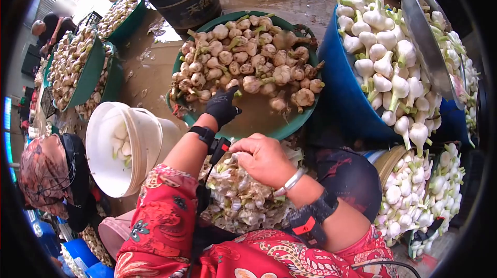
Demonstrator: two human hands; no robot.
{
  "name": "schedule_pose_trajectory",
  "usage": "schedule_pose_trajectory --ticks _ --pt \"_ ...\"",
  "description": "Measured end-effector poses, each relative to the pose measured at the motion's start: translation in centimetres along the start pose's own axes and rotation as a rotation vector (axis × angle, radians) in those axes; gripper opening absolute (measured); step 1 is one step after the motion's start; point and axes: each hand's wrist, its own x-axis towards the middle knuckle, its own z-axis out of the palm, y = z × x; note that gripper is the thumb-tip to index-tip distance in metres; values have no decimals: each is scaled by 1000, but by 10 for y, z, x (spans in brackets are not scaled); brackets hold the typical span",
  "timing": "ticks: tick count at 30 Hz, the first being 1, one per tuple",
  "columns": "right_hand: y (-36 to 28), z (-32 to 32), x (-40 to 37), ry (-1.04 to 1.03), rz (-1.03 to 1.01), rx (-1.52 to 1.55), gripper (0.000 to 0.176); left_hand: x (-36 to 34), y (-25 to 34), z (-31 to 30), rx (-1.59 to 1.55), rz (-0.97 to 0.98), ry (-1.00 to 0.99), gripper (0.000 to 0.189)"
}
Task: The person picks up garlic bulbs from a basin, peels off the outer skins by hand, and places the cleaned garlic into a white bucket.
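Note:
A black glove covers my left hand, which reaches into the near side of a green tub of unpeeled garlic bulbs. Its thumb stands apart from the fingers, whose tips meet the nearest bulbs. Murky water shows around the bulbs. My bare right hand, with a silver bangle at the wrist, is closed just in front of the tub. A small greyish thing shows at its fingertips, too little to name. Beneath it lies a heap of garlic peelings.
To the left stands a white bucket with a few clean bulbs inside. A blue barrel of cleaned garlic and a metal basin are at right. Green tubs of garlic stand at far left. Another person's covered head is close by.

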Motion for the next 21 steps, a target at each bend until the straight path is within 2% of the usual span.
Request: schedule_pose_trajectory --ticks 1,2,4,5,8,9,10,11,12,15,16,17,18,21 --pt "2 0 1 17 5 -22 18 11 -5 17 148 -62 149 42" --pt "1 -2 2 37 9 -45 21 25 -17 31 140 -52 146 42" --pt "-3 -9 5 16 59 -42 22 47 -35 43 39 -99 -13 33" --pt "-5 -11 6 31 83 11 21 49 -38 44 -13 -72 38 23" --pt "0 -12 8 12 129 77 26 57 -50 24 16 -53 6 17" --pt "1 -10 8 146 140 96 31 51 -54 9 -197 -21 7 19" --pt "1 -8 8 281 149 117 36 37 -32 -24 -624 -292 -71 24" --pt "0 -9 8 284 191 164 53 22 -18 -50 -873 -306 -110 26" --pt "9 -5 10 335 71 122 63 5 -4 -72 -1123 -316 -148 29" --pt "2 4 12 396 -172 227 69 -56 46 -126 -1255 -235 -221 35" --pt "0 7 12 382 -220 299 70 -76 62 -139 -1426 -291 -260 36" --pt "-3 9 12 281 -160 367 67 -93 69 -142 -1449 -314 -207 36" --pt "-7 10 5 187 -62 560 62 -108 76 -145 -1473 -336 -153 36" --pt "-19 9 -3 194 -190 488 61 -138 83 -142 -1499 -261 -36 35"
